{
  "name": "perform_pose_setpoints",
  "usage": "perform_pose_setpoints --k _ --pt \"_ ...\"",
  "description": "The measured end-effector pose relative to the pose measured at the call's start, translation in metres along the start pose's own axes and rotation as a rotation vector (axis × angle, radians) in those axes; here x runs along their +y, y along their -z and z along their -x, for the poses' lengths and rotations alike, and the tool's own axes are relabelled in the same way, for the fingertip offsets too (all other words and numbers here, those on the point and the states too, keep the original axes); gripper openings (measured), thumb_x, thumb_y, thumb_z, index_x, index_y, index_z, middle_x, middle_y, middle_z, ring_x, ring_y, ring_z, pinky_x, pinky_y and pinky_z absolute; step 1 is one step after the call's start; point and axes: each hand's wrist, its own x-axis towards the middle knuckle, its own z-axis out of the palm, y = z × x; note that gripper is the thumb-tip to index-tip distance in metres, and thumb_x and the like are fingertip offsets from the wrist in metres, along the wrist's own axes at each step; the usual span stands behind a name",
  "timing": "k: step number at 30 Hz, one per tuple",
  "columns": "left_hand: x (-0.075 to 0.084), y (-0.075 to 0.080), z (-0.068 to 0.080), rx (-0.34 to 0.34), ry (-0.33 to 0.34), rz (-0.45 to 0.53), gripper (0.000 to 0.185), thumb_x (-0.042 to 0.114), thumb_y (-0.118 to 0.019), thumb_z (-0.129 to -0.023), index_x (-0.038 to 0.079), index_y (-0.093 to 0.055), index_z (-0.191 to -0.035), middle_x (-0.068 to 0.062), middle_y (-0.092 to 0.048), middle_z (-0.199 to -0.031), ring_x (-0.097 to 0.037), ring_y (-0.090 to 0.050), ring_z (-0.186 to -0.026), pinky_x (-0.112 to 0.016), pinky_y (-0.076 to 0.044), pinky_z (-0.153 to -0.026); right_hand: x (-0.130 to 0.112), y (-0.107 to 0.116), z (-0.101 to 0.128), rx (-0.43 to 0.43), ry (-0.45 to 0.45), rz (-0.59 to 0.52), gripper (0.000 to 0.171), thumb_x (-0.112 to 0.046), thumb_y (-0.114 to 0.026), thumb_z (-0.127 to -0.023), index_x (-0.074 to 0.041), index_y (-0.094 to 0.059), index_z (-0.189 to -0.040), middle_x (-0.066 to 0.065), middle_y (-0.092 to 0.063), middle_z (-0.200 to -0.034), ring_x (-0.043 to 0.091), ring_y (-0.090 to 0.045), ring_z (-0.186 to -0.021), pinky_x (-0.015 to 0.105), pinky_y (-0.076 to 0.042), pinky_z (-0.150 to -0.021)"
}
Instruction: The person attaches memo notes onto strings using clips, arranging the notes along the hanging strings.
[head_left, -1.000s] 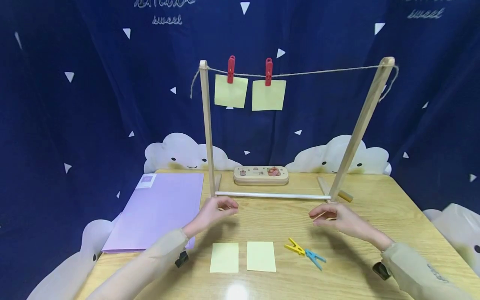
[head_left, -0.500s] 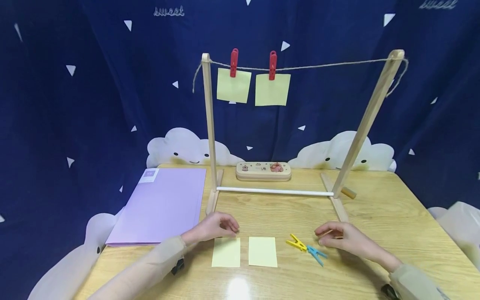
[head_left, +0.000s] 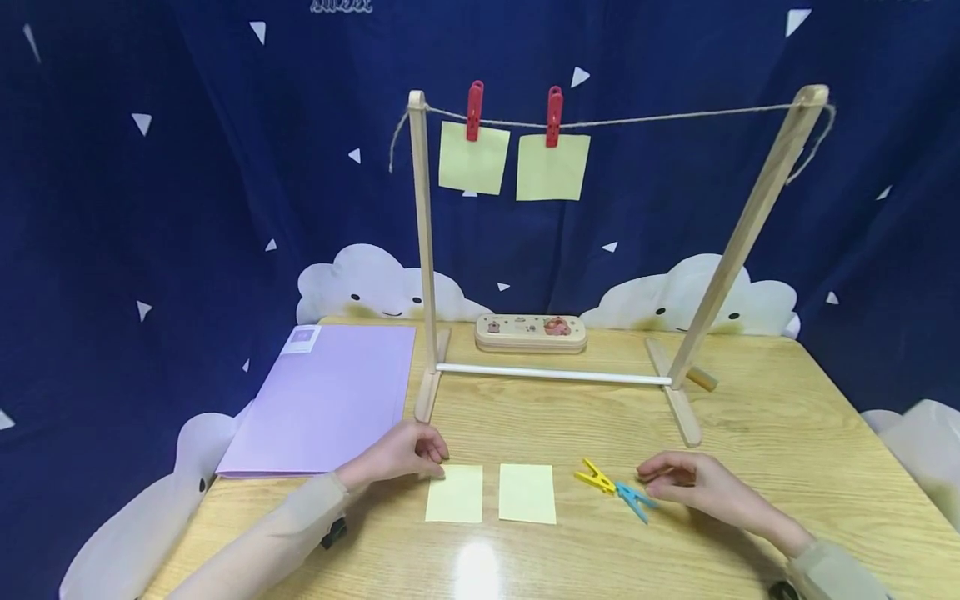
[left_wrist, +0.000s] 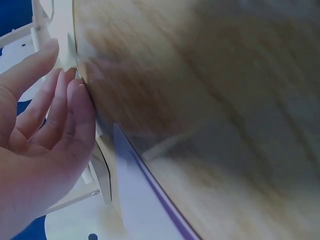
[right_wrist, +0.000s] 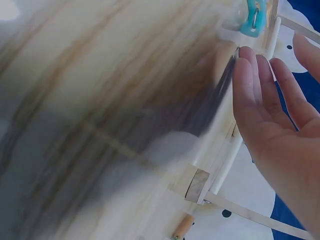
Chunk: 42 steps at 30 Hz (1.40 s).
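My left hand (head_left: 405,452) is at the upper left corner of a pale yellow sticky note (head_left: 455,496) on the table, fingers loosely curved. In the left wrist view its thumb stands apart from the fingers. A second sticky note (head_left: 527,493) lies to the right. My right hand (head_left: 693,479) is low over the table, with its fingertips right beside a blue clothespin (head_left: 634,501). That clothespin (right_wrist: 255,17) shows past the fingertips in the right wrist view, where the palm holds nothing. Against its upper left end lies a yellow clothespin (head_left: 596,477).
Behind stands a wooden frame (head_left: 425,242) with a string (head_left: 690,115) across its top. Two red clothespins, left (head_left: 475,110) and right (head_left: 554,117), hold sticky notes there. A pencil case (head_left: 530,333) sits at the back, a purple folder (head_left: 330,396) at left.
Both hands have come down and nearer the front of the table, the left to the left note's corner, the right to the blue clothespin. The head view has tilted slightly downward.
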Motion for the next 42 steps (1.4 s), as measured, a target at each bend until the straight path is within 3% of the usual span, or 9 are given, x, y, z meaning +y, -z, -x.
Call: perform_pose_setpoints --k 7,16,23,27,34,42 --pt "0.0 0.001 0.005 0.013 0.002 -0.016 0.014 -0.001 -0.078 -0.077 -0.003 -0.069 -0.087 -0.011 -0.068 -0.076 0.0 -0.055 -0.066 -0.015 -0.05 -0.061 0.004 -0.001 0.001 -0.006 0.015 -0.012 0.028 -0.015 -0.063 -0.097 0.0 -0.064 -0.12 0.019 -0.07 -0.114 -0.004 -0.066 -0.094 0.019 -0.055 -0.078" --pt "-0.001 -0.001 0.005 0.028 -0.016 -0.013 0.005 -0.002 -0.072 -0.083 -0.001 -0.067 -0.083 -0.01 -0.065 -0.073 0.001 -0.051 -0.065 -0.014 -0.045 -0.06 0.005 -0.007 0.002 -0.017 0.052 -0.031 0.028 -0.013 -0.065 -0.095 0.003 -0.064 -0.118 0.021 -0.069 -0.111 -0.002 -0.066 -0.091 0.019 -0.056 -0.076" --pt "-0.004 0.0 0.005 0.054 -0.026 -0.016 0.005 0.0 -0.065 -0.09 0.0 -0.061 -0.091 -0.011 -0.069 -0.087 -0.001 -0.058 -0.076 -0.016 -0.05 -0.067 0.006 -0.013 0.005 0.016 0.099 0.044 0.028 -0.014 -0.07 -0.091 0.002 -0.066 -0.113 0.011 -0.071 -0.098 -0.003 -0.062 -0.082 0.021 -0.055 -0.067" --pt "-0.003 0.002 0.005 0.095 -0.027 -0.023 0.004 0.0 -0.061 -0.094 0.002 -0.057 -0.094 -0.013 -0.07 -0.09 -0.007 -0.061 -0.08 -0.018 -0.049 -0.068 0.003 -0.015 0.006 0.015 0.092 0.073 0.032 -0.019 -0.076 -0.086 -0.001 -0.066 -0.111 0.005 -0.067 -0.093 -0.003 -0.057 -0.078 0.02 -0.052 -0.063" --pt "-0.001 0.0 0.002 0.2 -0.023 -0.067 0.006 0.0 -0.06 -0.092 0.003 -0.058 -0.097 -0.011 -0.069 -0.088 -0.004 -0.058 -0.075 -0.018 -0.049 -0.067 0.002 -0.02 0.004 0.025 0.143 0.167 0.039 -0.026 -0.085 -0.076 -0.007 -0.063 -0.102 -0.001 -0.057 -0.082 -0.001 -0.048 -0.071 0.018 -0.044 -0.055" --pt "0.002 -0.001 -0.003 0.323 -0.037 -0.012 0.008 -0.004 -0.062 -0.089 0.002 -0.062 -0.095 -0.012 -0.069 -0.088 -0.007 -0.059 -0.079 -0.018 -0.05 -0.071 -0.003 -0.024 0.003 0.08 0.161 0.264 0.035 -0.023 -0.086 -0.074 -0.011 -0.058 -0.09 -0.006 -0.052 -0.076 -0.006 -0.044 -0.07 0.017 -0.042 -0.055"
